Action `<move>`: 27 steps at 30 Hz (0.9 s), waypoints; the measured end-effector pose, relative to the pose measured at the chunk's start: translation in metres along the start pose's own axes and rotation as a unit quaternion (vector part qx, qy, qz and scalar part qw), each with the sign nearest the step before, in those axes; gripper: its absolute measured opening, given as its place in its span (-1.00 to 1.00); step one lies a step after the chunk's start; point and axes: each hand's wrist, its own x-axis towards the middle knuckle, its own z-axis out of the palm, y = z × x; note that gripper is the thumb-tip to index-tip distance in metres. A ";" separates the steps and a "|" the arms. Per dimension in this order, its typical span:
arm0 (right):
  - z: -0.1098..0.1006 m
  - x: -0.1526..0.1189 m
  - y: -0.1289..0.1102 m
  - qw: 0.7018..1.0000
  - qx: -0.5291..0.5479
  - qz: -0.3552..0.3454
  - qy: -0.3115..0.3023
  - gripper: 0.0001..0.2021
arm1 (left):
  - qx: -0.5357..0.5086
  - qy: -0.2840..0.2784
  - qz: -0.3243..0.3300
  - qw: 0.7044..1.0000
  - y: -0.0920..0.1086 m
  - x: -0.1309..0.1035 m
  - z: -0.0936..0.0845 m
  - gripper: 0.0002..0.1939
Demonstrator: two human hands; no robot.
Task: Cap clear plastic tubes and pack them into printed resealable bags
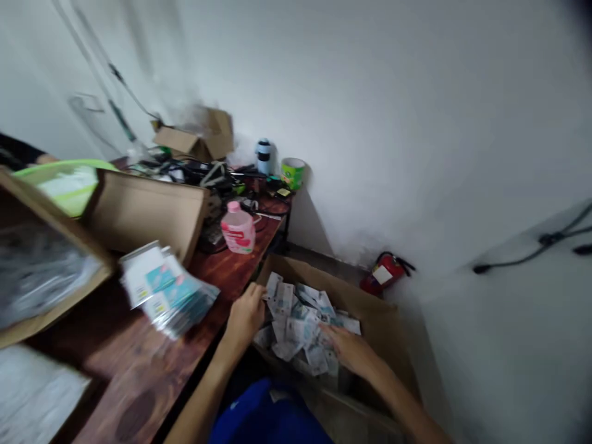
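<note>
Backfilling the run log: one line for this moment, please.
left hand: at box edge, grip unclear | right hand: at packets in box, fingers extended | table: packet stack, pink bottle

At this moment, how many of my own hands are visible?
2: your left hand is at the left side of the open carton; your right hand is over the packets inside. Neither is fully hidden.

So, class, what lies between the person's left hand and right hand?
Pale packets, heaped loosely in the box, as the head view shows.
</note>
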 end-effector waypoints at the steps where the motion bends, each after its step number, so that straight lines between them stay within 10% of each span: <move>1: 0.010 0.001 -0.009 1.000 -0.007 -0.012 -0.013 -0.79 | -0.011 0.005 0.007 1.000 0.002 -0.024 -0.009 -0.75; 6: 0.043 0.045 -0.092 0.990 0.015 -0.133 -0.041 -0.65 | -0.176 0.030 0.028 0.984 -0.015 -0.116 -0.067 -0.73; 12: 0.072 0.104 -0.304 0.919 0.082 -0.362 -0.134 -0.66 | -0.133 0.210 -0.197 0.948 -0.105 -0.205 -0.133 -0.73; 19: 0.187 0.176 -0.528 0.854 -0.107 -0.475 -0.180 -0.76 | -0.011 0.282 -0.425 0.860 -0.220 -0.280 -0.143 -0.76; 22: 0.226 0.190 -0.565 0.848 -0.119 -0.484 -0.180 -0.71 | -0.016 0.268 -0.435 0.860 -0.238 -0.283 -0.136 -0.81; 27: 0.250 0.193 -0.561 0.840 -0.094 -0.504 -0.174 -0.73 | -0.021 0.285 -0.465 0.838 -0.239 -0.273 -0.123 -0.80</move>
